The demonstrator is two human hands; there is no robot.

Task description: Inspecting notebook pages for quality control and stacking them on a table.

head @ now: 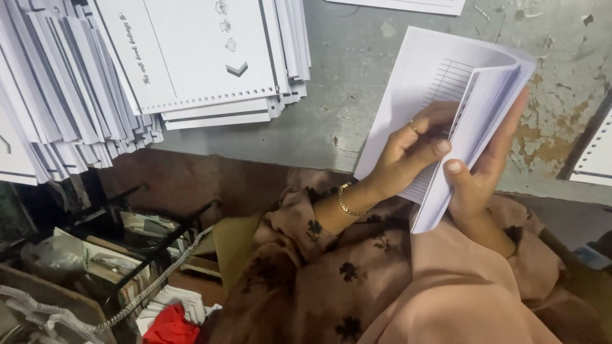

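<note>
A stack of white lined pages [440,70] lies on the grey worktop [357,83] at the right, its upper sheets curled up and bent over. My left hand [411,153], with a ring and a gold bracelet, presses on the lined sheets under the curl, thumb pointing right. My right hand [481,175] grips the bent bundle of pages from below and behind, thumb on its front edge and fingers up its back.
Fanned piles of punched white sheets [210,64] cover the worktop's left, and more overhang the edge [57,102]. Another punched stack [596,159] sits at the right edge. Below the table lie wire spiral binding [159,274], papers and red cloth [169,325].
</note>
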